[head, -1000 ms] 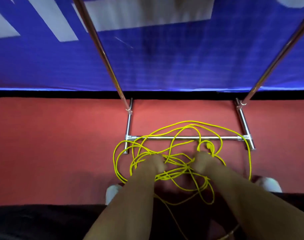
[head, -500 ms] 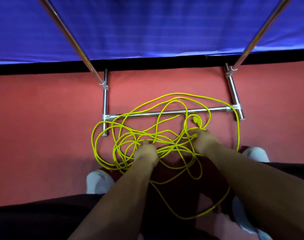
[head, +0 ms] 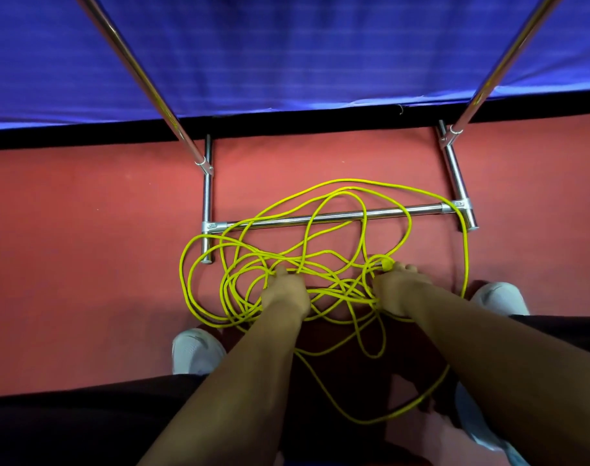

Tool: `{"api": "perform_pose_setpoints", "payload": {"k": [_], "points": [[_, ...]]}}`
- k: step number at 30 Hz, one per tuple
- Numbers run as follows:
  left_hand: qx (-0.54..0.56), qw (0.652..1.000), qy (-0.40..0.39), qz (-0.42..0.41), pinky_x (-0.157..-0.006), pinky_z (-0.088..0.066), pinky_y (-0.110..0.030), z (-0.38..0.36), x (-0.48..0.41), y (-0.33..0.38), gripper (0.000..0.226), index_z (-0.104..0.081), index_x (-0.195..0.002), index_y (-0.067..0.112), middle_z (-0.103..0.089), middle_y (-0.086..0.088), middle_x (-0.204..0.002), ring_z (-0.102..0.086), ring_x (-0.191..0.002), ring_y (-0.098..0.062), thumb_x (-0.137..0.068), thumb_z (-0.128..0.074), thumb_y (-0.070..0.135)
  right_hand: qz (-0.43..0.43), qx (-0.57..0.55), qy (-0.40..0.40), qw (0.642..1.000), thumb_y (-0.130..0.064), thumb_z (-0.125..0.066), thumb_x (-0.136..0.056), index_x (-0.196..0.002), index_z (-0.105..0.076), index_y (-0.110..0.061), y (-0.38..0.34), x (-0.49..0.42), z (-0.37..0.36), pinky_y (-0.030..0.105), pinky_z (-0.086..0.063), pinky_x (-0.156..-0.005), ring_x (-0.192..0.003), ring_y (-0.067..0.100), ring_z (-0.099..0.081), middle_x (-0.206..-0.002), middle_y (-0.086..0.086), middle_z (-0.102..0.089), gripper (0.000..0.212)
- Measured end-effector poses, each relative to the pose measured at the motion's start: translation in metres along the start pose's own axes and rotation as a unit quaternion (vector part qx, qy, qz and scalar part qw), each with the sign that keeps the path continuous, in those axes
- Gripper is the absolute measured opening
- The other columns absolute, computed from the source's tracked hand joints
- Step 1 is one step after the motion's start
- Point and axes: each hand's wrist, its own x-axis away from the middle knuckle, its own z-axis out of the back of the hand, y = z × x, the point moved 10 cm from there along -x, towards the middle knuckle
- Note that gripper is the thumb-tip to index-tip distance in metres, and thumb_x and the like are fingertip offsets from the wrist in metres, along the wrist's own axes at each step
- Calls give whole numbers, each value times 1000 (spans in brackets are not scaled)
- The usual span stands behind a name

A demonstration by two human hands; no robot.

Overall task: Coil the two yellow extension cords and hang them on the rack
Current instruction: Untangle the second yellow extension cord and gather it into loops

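Tangled yellow cords (head: pixel 349 180) on floor, left hand (head: pixel 285 292) gripping strands, right hand (head: pixel 401 293) pinching plug (head: pixel 386 264)

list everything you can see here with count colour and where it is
cords: tangled, count unclear, yellow, on the floor and over the rack base
rack: one, chrome, base on floor, two poles rising
sheet: one, blue, behind rack
strip: one, black, under sheet
floor: one, red, all round
shoes: at least two, white, either side of arms
trousers: dark, bottom edge
left hand: one, grips strands mid tangle
right hand: one, holds cords at tangle's right
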Motion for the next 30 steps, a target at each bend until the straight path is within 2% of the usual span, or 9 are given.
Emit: {"api": "perform_pose_setpoints", "payload": {"k": [3,6,11,13,17,19,23,26,30], "points": [[3,999,39,-28,-111,-44,-50,15,3,10,51,-55,-141,20,-35,-13,-150,-36,-141,-38,-90,-62,21,60,-107,72,990,-46,-73,-93,-108,-70,-37,-7,1,33,41,-48,-106,-125,35,-52,-121,7,-49,18],[129,987,63,-76,-115,-41,-44,43,9,30,69,-46,-151,20,-44,-12,-152,-41,-142,-35,-87,-69,33,121,-281,103,946,-31,-79,-93,-97,-71,-29,-18,7,77,30,-49,-87,-97,23,-62,-97,-1,-63,9],[397,903,26,-165,-76,-48,-22,115,22,47,67,-54,-145,25,-64,3,-125,-63,-102,-16,-86,-84,35,196,-373,115,900,-20,-75,-97,-87,-71,-23,-25,44,154,26,-48,-68,-65,9,-59,-65,-12,-69,11],[398,888,47,-225,-83,-48,-20,159,35,50,60,-62,-139,25,-66,5,-120,-62,-103,-11,-84,-87,31,223,-376,108,893,-21,-73,-100,-90,-72,-18,-31,71,183,22,-45,-55,-57,10,-53,-57,-13,-64,10],[320,903,36,-286,-91,-50,-24,235,71,62,49,-69,-129,24,-71,5,-110,-65,-99,-11,-85,-86,37,250,-394,104,878,-31,-72,-100,-96,-77,-10,-41,124,241,28,-54,-57,-58,14,-56,-70,-1,-67,21],[239,924,37,-297,-81,-54,-32,267,94,63,37,-74,-110,24,-70,7,-90,-65,-82,-13,-87,-80,52,266,-399,108,871,-37,-72,-100,-91,-77,-10,-47,156,270,35,-58,-62,-63,15,-61,-74,4,-69,28],[198,933,93,-286,-60,-40,-29,349,155,40,59,-63,-84,12,-51,5,-67,-46,-61,-14,-92,-61,70,315,-443,111,832,-38,-67,-103,-91,-73,-8,-61,220,321,26,-54,-59,-63,10,-64,-74,2,-71,33],[191,923,155,-296,-61,-39,-29,401,202,21,58,-61,-76,16,-51,5,-64,-44,-60,-15,-93,-58,72,361,-458,102,806,-35,-67,-103,-111,-72,-3,-68,264,349,30,-56,-78,-88,12,-71,-98,5,-77,34],[281,872,227,-331,-64,-41,-25,436,246,2,53,-65,-83,9,-61,5,-68,-52,-63,-9,-103,-54,57,354,-380,151,841,-30,-81,-93,-123,-69,-22,-64,298,366,39,-51,-87,-100,18,-70,-104,1,-78,33]]}}
